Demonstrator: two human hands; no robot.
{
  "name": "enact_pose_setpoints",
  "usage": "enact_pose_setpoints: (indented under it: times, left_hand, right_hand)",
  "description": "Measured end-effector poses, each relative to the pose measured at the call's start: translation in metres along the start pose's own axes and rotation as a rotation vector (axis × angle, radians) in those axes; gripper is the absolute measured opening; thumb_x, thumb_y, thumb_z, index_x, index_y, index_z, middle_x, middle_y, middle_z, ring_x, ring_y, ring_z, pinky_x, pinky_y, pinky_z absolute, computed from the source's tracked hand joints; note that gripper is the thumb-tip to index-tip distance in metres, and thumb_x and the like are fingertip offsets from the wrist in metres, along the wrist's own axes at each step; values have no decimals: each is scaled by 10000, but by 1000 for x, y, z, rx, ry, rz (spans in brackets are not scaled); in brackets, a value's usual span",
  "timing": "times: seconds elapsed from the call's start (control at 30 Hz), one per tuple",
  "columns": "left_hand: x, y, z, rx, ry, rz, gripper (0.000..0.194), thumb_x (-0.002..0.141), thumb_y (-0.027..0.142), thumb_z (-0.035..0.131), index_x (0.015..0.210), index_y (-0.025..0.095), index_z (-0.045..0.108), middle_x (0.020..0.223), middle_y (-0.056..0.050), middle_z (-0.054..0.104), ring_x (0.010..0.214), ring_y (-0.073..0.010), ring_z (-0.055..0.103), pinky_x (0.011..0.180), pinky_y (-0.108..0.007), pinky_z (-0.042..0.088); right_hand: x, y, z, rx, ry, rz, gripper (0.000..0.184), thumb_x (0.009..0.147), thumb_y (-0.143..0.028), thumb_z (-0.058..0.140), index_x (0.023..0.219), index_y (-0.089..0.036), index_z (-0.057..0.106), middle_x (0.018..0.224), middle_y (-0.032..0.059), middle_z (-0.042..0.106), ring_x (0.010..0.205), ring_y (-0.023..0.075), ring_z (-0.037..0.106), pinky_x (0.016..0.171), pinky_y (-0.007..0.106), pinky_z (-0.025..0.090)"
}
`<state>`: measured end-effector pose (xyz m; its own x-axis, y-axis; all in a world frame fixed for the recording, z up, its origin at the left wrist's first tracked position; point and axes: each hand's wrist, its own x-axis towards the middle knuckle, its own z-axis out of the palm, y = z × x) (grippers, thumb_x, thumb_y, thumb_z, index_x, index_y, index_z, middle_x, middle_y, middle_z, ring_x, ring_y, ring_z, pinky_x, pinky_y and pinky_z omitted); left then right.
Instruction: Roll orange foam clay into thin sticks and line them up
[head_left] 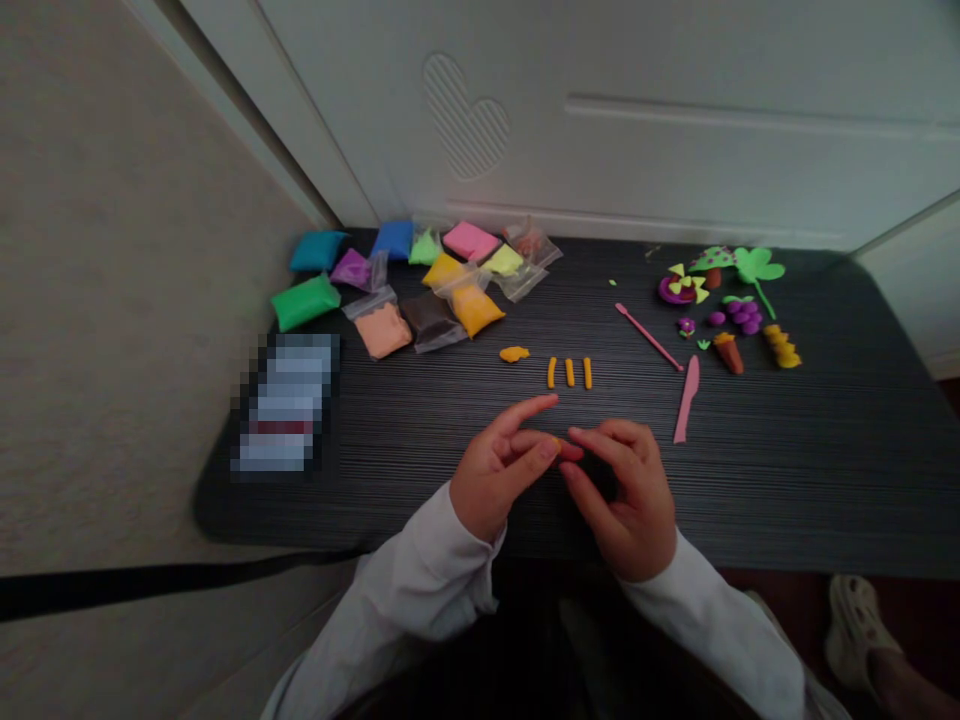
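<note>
My left hand [504, 468] pinches a small bit of orange-yellow modelling clay [556, 446] between thumb and a finger, with the index finger stretched out above. My right hand [628, 490] is close beside it, thumb and index finger apart around the left fingertip; no clay shows in it. Just beyond the hands stand three short orange-yellow clay strips [569, 373] in a row. An uneven lump of the same clay [514, 354] lies to their left.
Bags of coloured clay [475, 308] spread over the table's [420, 450] back left, near a pixelated phone-like device [289, 405]. Rightward lie a pink stick tool [649, 337], a pink plastic knife [685, 400] and several clay models [742, 315]. A white panel [675, 170] rises behind.
</note>
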<state>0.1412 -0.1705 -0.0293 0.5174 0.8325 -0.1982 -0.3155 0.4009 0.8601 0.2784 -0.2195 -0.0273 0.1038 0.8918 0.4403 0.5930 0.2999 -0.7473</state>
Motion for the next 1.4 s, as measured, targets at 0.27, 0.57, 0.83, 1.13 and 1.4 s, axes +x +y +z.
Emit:
enact_pose_setpoints:
  times: [0.27, 0.57, 0.83, 1.13, 1.4]
  left_hand:
    - [-1, 2, -1, -43, -23, -92, 421, 672, 173, 654, 1081, 207, 557, 798, -7, 690, 730, -100, 619, 726, -210, 440]
    - [2, 5, -1, -279, -68, -216, 384, 662, 132, 661, 1034, 182, 579, 715, -13, 694, 693, -93, 633, 680, -186, 446]
    - [5, 2, -4, -312, -37, -214, 373, 593, 73, 694, 941, 171, 602, 625, 26, 653, 618, -79, 617, 627, -176, 455]
    - [3, 3, -3, -345, -64, -282, 384, 652, 106, 661, 1023, 170, 584, 764, -31, 687, 733, -96, 636, 705, -184, 458]
    - [5, 1, -6, -320, -10, -157, 417, 519, 92, 747, 909, 167, 621, 583, 41, 618, 578, -57, 578, 590, -157, 443]
  right_hand:
    - [0, 3, 0, 19, -81, -35, 316, 717, -123, 595, 1010, -238, 572, 1042, 56, 482, 953, 173, 470, 789, 354, 433]
    - [1, 2, 0, 24, -98, -43, 333, 721, -122, 591, 1042, -208, 566, 1042, 70, 492, 928, 161, 489, 794, 340, 443]
    - [0, 0, 1, 27, -90, -70, 338, 708, -111, 605, 1026, -218, 561, 1000, 59, 513, 923, 159, 497, 797, 341, 448]
    - [1, 0, 1, 26, -103, -55, 355, 735, -113, 550, 1063, -248, 554, 1005, 60, 529, 933, 174, 520, 797, 372, 465]
    - [1, -1, 0, 52, -104, -30, 340, 722, -135, 558, 1046, -237, 556, 1003, 68, 549, 947, 193, 533, 804, 398, 471]
